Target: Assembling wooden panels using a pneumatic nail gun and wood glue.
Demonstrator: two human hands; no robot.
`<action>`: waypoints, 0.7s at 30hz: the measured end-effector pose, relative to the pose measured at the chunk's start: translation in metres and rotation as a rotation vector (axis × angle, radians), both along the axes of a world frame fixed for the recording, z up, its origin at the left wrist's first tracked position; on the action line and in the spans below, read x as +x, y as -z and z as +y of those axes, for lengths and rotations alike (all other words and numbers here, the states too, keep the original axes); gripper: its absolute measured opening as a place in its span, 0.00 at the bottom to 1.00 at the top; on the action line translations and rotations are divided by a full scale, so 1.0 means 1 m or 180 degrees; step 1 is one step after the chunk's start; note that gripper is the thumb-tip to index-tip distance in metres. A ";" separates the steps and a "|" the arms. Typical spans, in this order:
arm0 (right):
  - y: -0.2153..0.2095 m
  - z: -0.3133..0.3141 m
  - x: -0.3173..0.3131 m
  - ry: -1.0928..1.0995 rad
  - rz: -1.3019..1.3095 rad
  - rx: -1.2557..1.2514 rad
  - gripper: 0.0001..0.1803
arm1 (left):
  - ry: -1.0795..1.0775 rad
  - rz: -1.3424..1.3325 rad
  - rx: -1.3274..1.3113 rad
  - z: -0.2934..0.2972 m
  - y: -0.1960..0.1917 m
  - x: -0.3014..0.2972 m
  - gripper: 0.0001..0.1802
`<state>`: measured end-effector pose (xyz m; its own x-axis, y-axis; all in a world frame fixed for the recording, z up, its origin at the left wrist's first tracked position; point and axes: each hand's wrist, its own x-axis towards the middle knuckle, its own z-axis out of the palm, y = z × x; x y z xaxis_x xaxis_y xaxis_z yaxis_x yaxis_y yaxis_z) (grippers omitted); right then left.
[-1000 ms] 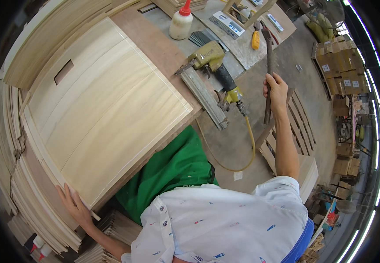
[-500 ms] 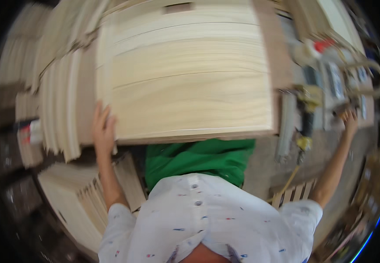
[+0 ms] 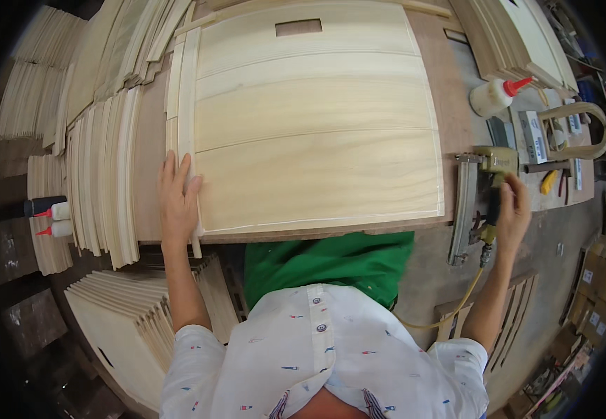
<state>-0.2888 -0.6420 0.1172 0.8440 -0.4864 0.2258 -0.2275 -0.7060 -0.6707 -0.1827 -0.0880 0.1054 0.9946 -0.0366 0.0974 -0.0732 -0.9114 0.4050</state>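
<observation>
A pale wooden panel with a small rectangular slot lies on the bench in front of me, a thin white line of what looks like glue along its right and near edges. My left hand rests open, fingers spread, over a narrow wooden strip at the panel's left edge. To the panel's right is a yellow-and-black nail gun with a long metal magazine and a yellow hose. My right hand is right beside its handle, fingers loosely bent; no closed grip on it shows.
A glue bottle with a red tip stands at the right, near a hammer and a curved wooden frame. Stacked boards line the left side, with more panels below. Two glue bottles lie at far left.
My right hand has moved left from the hammer to beside the nail gun. My left hand stays at the panel's left edge. The view has shifted slightly and is sharper.
</observation>
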 end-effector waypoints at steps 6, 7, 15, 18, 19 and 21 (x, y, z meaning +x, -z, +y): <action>-0.004 0.017 -0.004 -0.0276 0.0223 -0.0334 0.15 | -0.0118 -0.1255 0.0199 0.029 0.032 0.083 0.20; 0.000 0.018 -0.008 -0.0341 0.0187 -0.0388 0.16 | -0.0286 -0.1416 0.0178 0.043 0.033 0.094 0.20; 0.017 0.035 -0.017 -0.0401 0.0458 -0.0480 0.18 | -0.1389 -0.1501 0.1046 0.121 0.021 0.113 0.19; 0.016 0.043 -0.010 -0.0330 0.0494 -0.0411 0.18 | -0.1281 -0.1442 0.0912 0.126 0.023 0.123 0.19; 0.017 0.042 -0.011 -0.0334 0.0506 -0.0414 0.18 | -0.1088 -0.1394 0.0752 0.128 0.022 0.128 0.20; 0.023 0.037 -0.012 -0.0297 0.0591 -0.0503 0.19 | -0.1188 -0.1192 0.0891 0.116 0.014 0.138 0.19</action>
